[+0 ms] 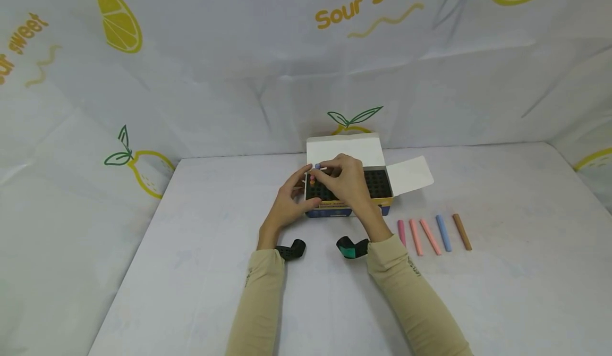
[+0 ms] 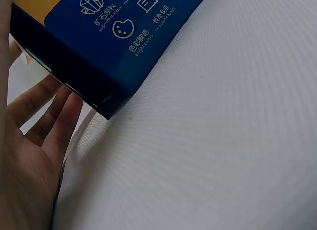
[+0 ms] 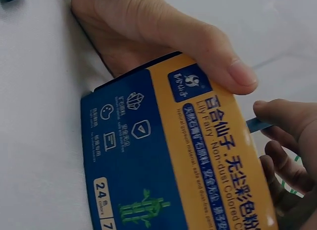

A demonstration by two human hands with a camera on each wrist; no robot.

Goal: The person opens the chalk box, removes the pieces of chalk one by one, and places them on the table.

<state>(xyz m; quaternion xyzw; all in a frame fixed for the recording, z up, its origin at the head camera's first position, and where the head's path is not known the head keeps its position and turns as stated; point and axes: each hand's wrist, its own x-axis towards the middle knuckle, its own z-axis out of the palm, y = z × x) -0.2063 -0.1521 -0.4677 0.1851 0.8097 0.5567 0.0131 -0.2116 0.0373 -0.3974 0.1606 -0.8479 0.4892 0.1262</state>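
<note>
A blue and yellow box of colored chalk [image 1: 334, 211] stands with its lid up, a dark grid of holes inside. My left hand [image 1: 286, 203] grips the box's left end, thumb at the front corner and fingers along the side. Over the left part of the grid, my right hand [image 1: 348, 181] pinches a blue chalk stick [image 3: 257, 125] between thumb and fingers; its bluish top shows beside the fingertips in the head view. Red and orange chalk ends [image 1: 312, 179] poke up at the grid's left edge. In the left wrist view, the left hand [image 2: 37, 141] is beside the box's end.
Right of the box lie a dark pink chalk [image 1: 401, 232], two light pink chalks [image 1: 416, 237], a blue chalk [image 1: 443, 232] and a brown chalk [image 1: 462, 232]. The white lid [image 1: 344, 151] leans back, and a side flap [image 1: 409, 175] sticks out right. White cloth covers the table [image 1: 191, 271].
</note>
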